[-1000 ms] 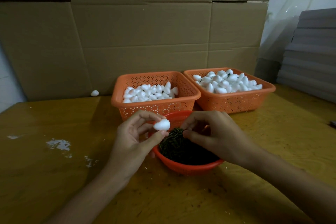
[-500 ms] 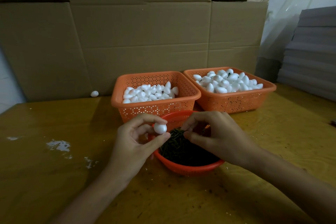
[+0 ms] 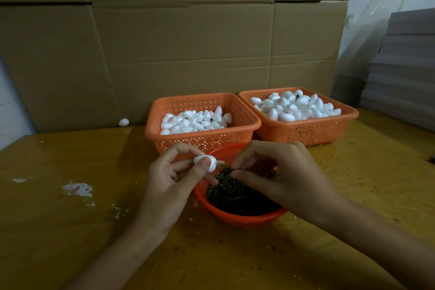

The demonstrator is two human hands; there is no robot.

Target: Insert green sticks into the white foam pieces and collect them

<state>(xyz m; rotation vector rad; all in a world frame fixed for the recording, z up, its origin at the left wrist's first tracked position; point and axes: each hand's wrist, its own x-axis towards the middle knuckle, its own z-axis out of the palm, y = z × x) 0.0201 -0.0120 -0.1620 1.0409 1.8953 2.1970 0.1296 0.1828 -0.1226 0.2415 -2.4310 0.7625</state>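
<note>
I was mid-way through one piece, with the stick not yet in it. My left hand (image 3: 174,186) pinched a small white egg-shaped foam piece (image 3: 205,162) between thumb and fingertips, just above the near rim of the round orange plastic bowl (image 3: 247,221) heaped with dark green sticks. My right hand (image 3: 277,176) pinched one thin green stick (image 3: 226,168), its tip aimed at the foam and just beside it; whether it touched I could not tell. I judged the push into the foam was the step in hand, and dropping the piece into a basket came after. Behind the bowl, the left orange perforated plastic basket (image 3: 200,142) and the right orange perforated basket (image 3: 306,130) both held many white foam pieces, and I could not tell which pile was finished. With the bowl so full, plenty of work looked left. One stray white foam piece (image 3: 123,122) lay on the yellow wooden surface (image 3: 70,231) by the cardboard.
</note>
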